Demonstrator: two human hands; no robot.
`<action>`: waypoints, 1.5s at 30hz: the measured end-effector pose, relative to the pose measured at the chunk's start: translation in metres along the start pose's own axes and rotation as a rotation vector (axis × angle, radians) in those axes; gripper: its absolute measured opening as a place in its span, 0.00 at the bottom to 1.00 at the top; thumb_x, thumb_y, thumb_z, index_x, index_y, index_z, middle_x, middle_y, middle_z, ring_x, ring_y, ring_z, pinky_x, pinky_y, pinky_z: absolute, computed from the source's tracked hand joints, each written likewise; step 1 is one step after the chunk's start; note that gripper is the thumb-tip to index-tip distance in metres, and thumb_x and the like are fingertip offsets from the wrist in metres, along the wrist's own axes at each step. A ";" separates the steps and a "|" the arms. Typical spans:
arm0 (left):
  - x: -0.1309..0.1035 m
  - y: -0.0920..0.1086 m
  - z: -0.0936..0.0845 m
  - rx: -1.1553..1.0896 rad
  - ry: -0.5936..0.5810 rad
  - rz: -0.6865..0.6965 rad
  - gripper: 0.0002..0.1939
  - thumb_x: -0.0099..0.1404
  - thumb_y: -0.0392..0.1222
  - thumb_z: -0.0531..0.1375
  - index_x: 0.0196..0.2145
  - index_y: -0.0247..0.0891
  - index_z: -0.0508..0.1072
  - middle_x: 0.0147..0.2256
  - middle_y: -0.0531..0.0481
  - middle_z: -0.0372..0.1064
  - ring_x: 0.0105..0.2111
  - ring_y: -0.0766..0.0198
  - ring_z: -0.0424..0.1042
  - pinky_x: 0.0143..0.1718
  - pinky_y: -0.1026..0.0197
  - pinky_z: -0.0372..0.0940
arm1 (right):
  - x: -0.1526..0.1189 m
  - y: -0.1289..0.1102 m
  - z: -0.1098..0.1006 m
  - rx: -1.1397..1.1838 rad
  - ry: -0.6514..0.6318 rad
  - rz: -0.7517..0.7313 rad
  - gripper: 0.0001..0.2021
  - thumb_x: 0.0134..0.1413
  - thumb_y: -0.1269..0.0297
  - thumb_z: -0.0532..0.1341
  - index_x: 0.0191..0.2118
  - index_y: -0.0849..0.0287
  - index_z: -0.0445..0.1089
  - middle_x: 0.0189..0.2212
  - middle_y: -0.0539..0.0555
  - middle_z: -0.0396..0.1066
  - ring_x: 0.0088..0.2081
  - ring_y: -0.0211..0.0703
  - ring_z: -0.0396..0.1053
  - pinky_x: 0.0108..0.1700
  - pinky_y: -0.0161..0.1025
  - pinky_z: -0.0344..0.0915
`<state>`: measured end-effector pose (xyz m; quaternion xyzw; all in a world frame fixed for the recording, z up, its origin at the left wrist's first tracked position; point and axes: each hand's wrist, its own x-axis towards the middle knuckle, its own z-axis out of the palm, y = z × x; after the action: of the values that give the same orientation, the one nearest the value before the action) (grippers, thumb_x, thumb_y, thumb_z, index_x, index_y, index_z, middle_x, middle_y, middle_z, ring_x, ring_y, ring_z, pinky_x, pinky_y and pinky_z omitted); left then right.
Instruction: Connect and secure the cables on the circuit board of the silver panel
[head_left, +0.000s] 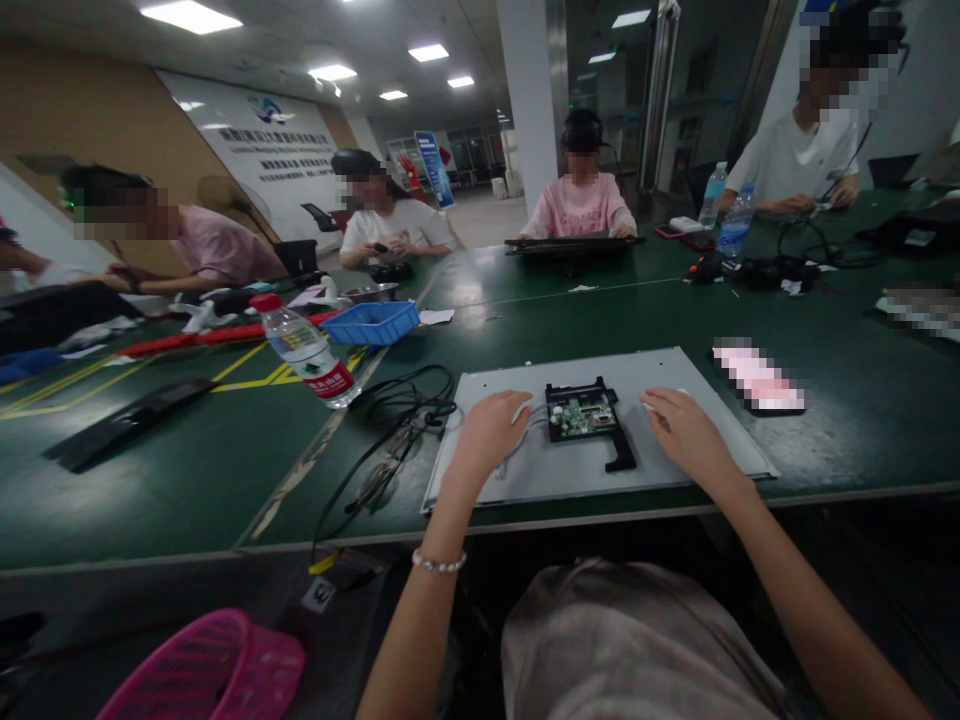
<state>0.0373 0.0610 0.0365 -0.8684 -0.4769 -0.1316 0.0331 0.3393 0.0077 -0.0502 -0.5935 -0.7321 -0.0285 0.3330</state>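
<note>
A flat grey panel [517,480] lies on the green table near its front edge. On the panel sits a black bracket [621,447] around a green circuit board [585,417]. My left hand [495,425] is over the left part of the panel, beside thin grey cables [532,425] that run to the board; its fingers are bent, and whether they grip anything is unclear. To the right of the board, my right hand [679,425] is over the panel with something small and pale at its fingertips, too small to name.
Left of the panel are black cables [390,440], a tipped water bottle [311,355], a blue basket [373,323] and a long black part [131,425]. A phone [757,378] lies to the right. A pink basket [225,670] stands below the table. Several people sit around it.
</note>
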 end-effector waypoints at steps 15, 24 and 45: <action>0.103 0.011 0.036 0.135 -0.157 0.091 0.14 0.67 0.37 0.51 0.39 0.37 0.77 0.41 0.41 0.74 0.45 0.56 0.72 0.47 0.58 0.64 | -0.002 0.000 0.002 0.018 -0.042 0.022 0.18 0.60 0.68 0.51 0.51 0.62 0.71 0.50 0.62 0.70 0.53 0.51 0.66 0.57 0.50 0.62; 0.122 0.018 0.051 0.012 -0.221 0.081 0.13 0.63 0.43 0.57 0.43 0.40 0.76 0.46 0.46 0.73 0.46 0.57 0.71 0.46 0.62 0.65 | -0.003 0.002 0.003 0.023 -0.046 0.032 0.18 0.60 0.68 0.50 0.51 0.62 0.70 0.50 0.61 0.70 0.53 0.51 0.66 0.57 0.50 0.62; 0.158 0.011 0.062 -0.174 -0.396 -0.115 0.15 0.47 0.28 0.60 0.33 0.35 0.80 0.30 0.49 0.77 0.31 0.64 0.74 0.33 0.69 0.66 | -0.002 0.001 0.001 0.055 -0.034 0.046 0.17 0.59 0.67 0.51 0.50 0.62 0.71 0.49 0.62 0.71 0.52 0.51 0.66 0.57 0.50 0.62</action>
<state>0.1396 0.1957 0.0188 -0.8482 -0.5096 -0.0007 -0.1441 0.3399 0.0066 -0.0528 -0.6013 -0.7243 0.0091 0.3373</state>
